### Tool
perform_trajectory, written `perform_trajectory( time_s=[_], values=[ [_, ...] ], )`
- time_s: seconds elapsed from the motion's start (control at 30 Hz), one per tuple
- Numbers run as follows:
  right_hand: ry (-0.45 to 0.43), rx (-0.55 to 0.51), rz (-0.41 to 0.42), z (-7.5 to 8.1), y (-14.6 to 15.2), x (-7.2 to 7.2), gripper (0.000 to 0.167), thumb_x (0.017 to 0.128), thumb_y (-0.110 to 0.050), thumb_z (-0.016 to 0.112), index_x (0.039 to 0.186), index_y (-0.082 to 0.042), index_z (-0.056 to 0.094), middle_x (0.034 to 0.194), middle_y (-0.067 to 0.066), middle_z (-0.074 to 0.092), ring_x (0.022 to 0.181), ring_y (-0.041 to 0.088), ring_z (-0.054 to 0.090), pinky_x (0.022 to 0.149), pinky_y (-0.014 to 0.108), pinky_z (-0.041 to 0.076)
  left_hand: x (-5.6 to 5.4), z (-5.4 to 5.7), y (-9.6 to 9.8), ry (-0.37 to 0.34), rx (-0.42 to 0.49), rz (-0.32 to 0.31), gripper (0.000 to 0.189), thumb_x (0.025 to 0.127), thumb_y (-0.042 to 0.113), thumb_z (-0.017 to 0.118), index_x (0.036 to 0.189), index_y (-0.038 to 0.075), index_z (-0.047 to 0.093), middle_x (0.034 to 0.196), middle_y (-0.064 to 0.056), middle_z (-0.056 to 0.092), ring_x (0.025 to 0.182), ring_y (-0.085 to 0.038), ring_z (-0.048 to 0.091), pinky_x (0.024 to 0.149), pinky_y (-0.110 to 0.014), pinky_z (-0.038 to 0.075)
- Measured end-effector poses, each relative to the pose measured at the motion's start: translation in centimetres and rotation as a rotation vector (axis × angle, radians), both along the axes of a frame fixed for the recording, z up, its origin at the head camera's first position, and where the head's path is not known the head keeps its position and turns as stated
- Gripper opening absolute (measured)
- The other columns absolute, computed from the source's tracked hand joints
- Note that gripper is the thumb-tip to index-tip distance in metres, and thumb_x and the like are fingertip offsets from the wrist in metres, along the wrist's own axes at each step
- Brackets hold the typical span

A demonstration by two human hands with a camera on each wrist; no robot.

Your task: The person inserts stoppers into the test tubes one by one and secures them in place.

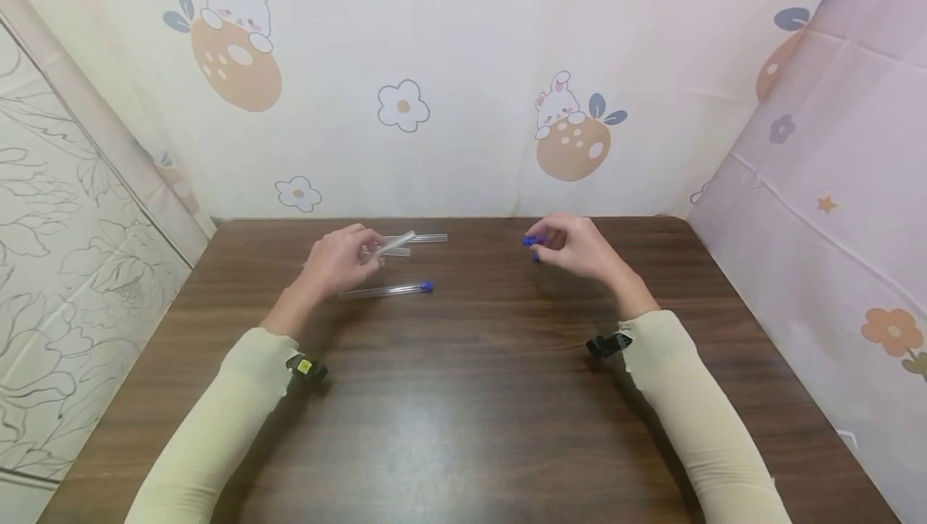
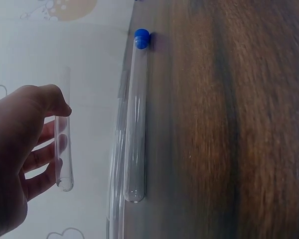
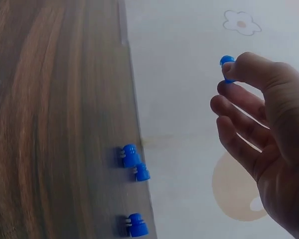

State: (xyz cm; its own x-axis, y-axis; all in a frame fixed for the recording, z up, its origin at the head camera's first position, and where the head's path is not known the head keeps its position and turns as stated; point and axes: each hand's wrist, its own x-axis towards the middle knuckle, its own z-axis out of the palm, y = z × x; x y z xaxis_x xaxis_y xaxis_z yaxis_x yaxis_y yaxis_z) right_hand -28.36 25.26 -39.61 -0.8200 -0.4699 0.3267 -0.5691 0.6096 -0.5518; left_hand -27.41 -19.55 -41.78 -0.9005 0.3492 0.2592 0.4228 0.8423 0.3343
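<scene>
Between its thumb and fingers my left hand (image 1: 339, 258) holds a clear test tube (image 2: 64, 154), raised off the table and slanting up to the right in the head view. In the left wrist view its rounded end points down. A test tube with a blue stopper (image 2: 135, 124) lies on the table just in front of that hand. At the right, the thumb and index finger of my right hand (image 1: 579, 247) pinch a blue stopper (image 3: 227, 61). Three loose blue stoppers (image 3: 130, 156) sit on the table below it, partly hidden by the hand in the head view.
Several uncapped clear tubes (image 1: 433, 238) lie behind and under the left hand, near the far edge of the brown wooden table (image 1: 463, 395). A printed curtain (image 1: 463, 154) hangs right behind that edge. Wrist cameras (image 1: 607, 344) stick out from both sleeves.
</scene>
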Motion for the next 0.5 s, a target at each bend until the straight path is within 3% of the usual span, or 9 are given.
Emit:
perform_trajectory(
  time_s=[0.2,0.5],
  values=[
    [-0.033,-0.109,0.0,0.6,-0.2,0.3,0.02,0.099,-0.001,0.081,0.118,-0.005,0.081,0.1,0.014,0.084,0.08,0.01,0.074,0.073,0.02,0.06,0.5,0.5,-0.1,0.031,0.008,-0.014,0.031,0.092,0.02,0.074,0.121,0.014,0.082,0.107,-0.006,0.079,0.089,-0.029,0.074,0.074,-0.048,0.058],
    [-0.024,-0.161,-0.011,1.5,-0.1,0.5,0.021,0.099,-0.001,0.08,0.12,-0.001,0.081,0.103,0.02,0.083,0.086,-0.002,0.071,0.078,0.014,0.059,0.7,1.7,-0.4,0.049,0.007,-0.018,0.03,0.093,0.019,0.074,0.121,0.014,0.081,0.108,-0.008,0.08,0.093,-0.031,0.078,0.077,-0.053,0.061]
  ],
)
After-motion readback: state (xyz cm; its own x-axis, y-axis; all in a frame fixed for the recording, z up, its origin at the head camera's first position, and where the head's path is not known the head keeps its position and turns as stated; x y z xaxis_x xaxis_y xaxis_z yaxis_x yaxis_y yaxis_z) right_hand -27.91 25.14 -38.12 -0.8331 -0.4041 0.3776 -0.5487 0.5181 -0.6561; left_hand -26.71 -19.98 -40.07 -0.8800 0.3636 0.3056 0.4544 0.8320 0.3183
